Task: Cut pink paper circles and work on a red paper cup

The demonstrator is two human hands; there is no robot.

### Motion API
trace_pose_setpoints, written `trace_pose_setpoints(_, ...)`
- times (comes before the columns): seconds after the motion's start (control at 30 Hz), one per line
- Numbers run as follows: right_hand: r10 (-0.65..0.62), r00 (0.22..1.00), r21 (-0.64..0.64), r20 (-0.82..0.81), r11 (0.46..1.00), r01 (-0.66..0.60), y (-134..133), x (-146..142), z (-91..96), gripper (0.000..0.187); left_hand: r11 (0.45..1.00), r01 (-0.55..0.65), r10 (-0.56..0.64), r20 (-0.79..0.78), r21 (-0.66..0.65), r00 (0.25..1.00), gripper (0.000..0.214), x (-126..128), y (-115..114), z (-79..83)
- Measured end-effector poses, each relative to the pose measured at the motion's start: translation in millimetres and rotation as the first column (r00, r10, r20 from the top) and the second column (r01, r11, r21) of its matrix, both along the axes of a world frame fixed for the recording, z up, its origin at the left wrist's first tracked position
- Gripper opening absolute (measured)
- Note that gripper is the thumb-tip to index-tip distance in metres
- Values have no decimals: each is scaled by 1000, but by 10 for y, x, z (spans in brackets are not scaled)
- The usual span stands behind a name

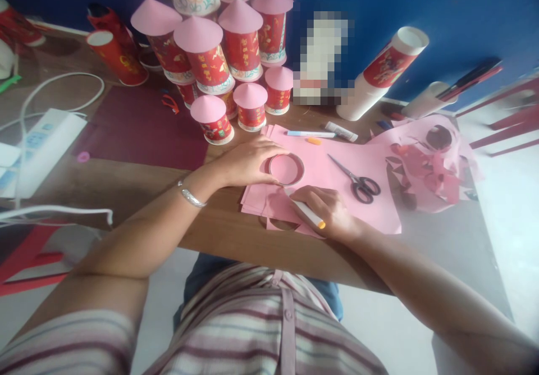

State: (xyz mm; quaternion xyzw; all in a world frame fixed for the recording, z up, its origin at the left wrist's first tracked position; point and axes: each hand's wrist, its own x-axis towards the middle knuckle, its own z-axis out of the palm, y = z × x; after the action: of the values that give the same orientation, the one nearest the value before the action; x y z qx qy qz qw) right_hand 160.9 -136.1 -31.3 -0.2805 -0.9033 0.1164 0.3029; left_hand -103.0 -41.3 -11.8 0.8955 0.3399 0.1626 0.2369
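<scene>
On a stack of pink paper sheets (362, 159) lies a round ring (302, 174), with pink paper showing through its middle. Thumb and fingers of my left hand (251, 163) are curved around the ring's left side and grip it. My right hand (326, 206) is closed around a white marker pen (310, 214) with an orange-yellow end. The pen slants toward the ring's lower edge; its tip is hard to make out. Black-handled scissors (357, 183) lie on the paper to the right. Beyond the ring are a light pen (310, 134), an orange cap (314, 141) and a glue stick (341, 131).
Several red paper lanterns with pink cone tops (211, 59) are stacked at the back. A tall tube (376, 83) leans by the blue wall. Pink scraps (435, 167) lie at the right. A power strip (48, 145) with white cables sits at the left, near a dark red sheet (143, 131).
</scene>
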Motion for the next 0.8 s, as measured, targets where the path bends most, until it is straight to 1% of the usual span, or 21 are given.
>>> trace_pose_setpoints(0.37, -33, 999, 31, -14, 999, 33, 5, 28, 0, 8, 1000, 2, -2, -10, -3, 1000, 66, 5, 2, 3)
trace_pose_setpoints(0.57, -52, 998, 38, -34, 998, 53, 5, 54, -15, 6, 1000, -8, 8, -18, -23, 1000, 67, 10, -11, 31)
trace_pose_setpoints(0.8, -78, 996, 46, -44, 996, 80, 8, 61, 16, 5, 999, -11, 11, -19, -30, 1000, 64, 10, -16, 33)
